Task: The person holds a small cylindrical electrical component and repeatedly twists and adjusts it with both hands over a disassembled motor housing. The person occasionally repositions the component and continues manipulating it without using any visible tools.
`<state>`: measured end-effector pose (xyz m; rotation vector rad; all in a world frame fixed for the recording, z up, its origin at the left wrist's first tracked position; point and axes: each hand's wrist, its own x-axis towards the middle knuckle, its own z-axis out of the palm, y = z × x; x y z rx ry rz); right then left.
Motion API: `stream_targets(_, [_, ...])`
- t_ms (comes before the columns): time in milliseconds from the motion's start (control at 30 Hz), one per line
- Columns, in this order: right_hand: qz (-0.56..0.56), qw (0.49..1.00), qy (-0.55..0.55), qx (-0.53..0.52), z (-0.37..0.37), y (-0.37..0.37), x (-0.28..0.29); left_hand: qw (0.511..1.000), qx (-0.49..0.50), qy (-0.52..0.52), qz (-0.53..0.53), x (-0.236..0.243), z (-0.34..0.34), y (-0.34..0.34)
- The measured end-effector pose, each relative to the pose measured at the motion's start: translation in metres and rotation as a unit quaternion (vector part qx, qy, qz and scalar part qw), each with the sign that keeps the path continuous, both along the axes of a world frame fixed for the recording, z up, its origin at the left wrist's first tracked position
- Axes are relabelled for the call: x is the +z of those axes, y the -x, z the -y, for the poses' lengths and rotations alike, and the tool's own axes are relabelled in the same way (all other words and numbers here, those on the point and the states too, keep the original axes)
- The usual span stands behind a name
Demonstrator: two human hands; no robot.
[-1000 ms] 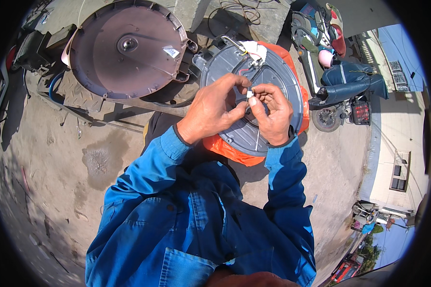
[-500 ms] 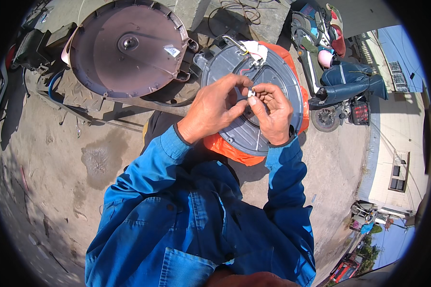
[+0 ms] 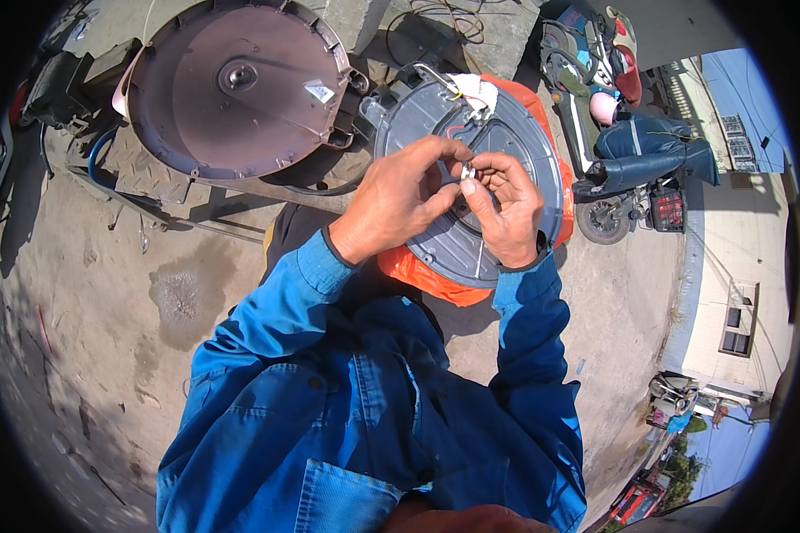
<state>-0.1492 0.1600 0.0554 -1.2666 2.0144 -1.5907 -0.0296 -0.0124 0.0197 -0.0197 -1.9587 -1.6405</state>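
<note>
Both my hands are over a grey ribbed round housing [image 3: 524, 151] lying on an orange plastic sheet [image 3: 427, 275]. My left hand [image 3: 387, 200] and my right hand [image 3: 507, 213] pinch a small white piece [image 3: 468, 173], which looks like a connector; finer detail is hidden by the fingers. A red wire [image 3: 455, 129] runs inside the housing above them, and a white paper-like scrap [image 3: 476, 89] with a yellow wire sits at its far edge. A larger brownish round cover [image 3: 191, 93] lies inner side up to the left of it.
A metal checker-plate frame [image 3: 147, 182] carries the brown cover. Scooters with blue padded covers [image 3: 649, 151] stand at the right. A concrete block [image 3: 351, 27], loose cables [image 3: 444, 27] and dark boxes [image 3: 71, 89] lie beyond. A pale building [image 3: 729, 266] borders the right.
The small white piece has turned slightly between my fingertips and shows less of its face. My hands otherwise stay in nearly the same place.
</note>
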Motion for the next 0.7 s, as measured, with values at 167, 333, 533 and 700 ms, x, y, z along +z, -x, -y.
stream_targets(167, [0.019, 1.000, 0.001, -0.003, 0.0001, -0.0003, -0.0008, 1.000, 0.001, 0.008, 0.004, 0.0012, 0.0005, -0.0004])
stream_targets(333, [-0.005, 1.000, -0.011, -0.007, 0.0001, 0.0009, -0.0019, 1.000, 0.006, 0.012, 0.003, 0.0012, 0.0006, -0.0003])
stream_targets(533, [0.011, 1.000, -0.004, -0.006, 0.0002, 0.0000, -0.0023, 1.000, 0.009, 0.015, 0.000, 0.0010, 0.0006, 0.0001])
stream_targets(700, [0.010, 1.000, -0.006, -0.009, 0.0001, -0.0001, -0.0023, 1.000, 0.008, 0.011, 0.004, 0.0014, 0.0009, 0.0001])
